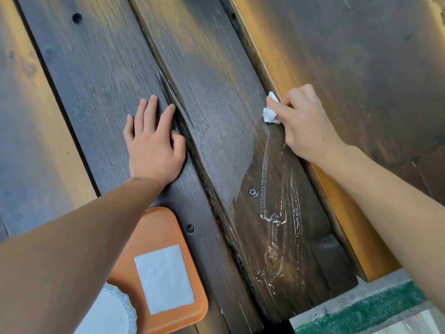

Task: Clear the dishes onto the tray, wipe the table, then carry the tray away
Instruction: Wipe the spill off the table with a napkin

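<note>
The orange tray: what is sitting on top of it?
On the orange tray lies a flat pale rectangle, perhaps paper, and a white dish with a scalloped rim at its near end. The left forearm covers the tray's left part, so anything there is hidden.

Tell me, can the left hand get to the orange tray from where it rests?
Probably yes: the left hand lies flat on the table, holding nothing, and the tray sits just beneath its forearm, unblocked.

An orange tray (168, 237) sits at the near edge of the dark plank desk (216, 104), carrying a white scalloped plate (115, 309) and a flat pale rectangle (165, 279). A crumpled white tissue (269, 113) presses the desk's right plank above wet streaks (277, 213).
</note>
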`<state>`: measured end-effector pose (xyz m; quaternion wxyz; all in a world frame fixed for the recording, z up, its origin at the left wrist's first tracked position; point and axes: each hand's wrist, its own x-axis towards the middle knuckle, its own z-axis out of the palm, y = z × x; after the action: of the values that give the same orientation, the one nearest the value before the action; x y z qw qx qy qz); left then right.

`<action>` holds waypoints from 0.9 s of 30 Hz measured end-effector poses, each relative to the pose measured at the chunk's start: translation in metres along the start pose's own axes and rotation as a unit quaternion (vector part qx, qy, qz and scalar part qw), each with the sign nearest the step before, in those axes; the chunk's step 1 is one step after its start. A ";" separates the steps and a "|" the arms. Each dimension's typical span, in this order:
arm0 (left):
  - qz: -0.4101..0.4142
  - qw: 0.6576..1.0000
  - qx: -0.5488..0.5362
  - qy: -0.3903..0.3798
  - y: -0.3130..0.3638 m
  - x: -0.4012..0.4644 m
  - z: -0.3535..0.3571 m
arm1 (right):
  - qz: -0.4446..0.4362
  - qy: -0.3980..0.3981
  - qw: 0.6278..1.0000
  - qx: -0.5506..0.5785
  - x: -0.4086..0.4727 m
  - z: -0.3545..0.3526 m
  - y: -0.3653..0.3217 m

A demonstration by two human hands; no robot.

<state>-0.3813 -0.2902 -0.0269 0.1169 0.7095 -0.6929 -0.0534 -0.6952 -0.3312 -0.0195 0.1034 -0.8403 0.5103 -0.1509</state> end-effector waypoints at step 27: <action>0.001 1.000 0.018 0.016 0.002 -0.001 0.002 | -0.044 -0.046 0.998 0.007 -0.004 -0.013 -0.008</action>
<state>-0.3838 -0.2892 -0.0289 0.1157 0.7113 -0.6927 -0.0296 -0.6948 -0.3245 -0.0055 0.1257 -0.8671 0.4668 -0.1200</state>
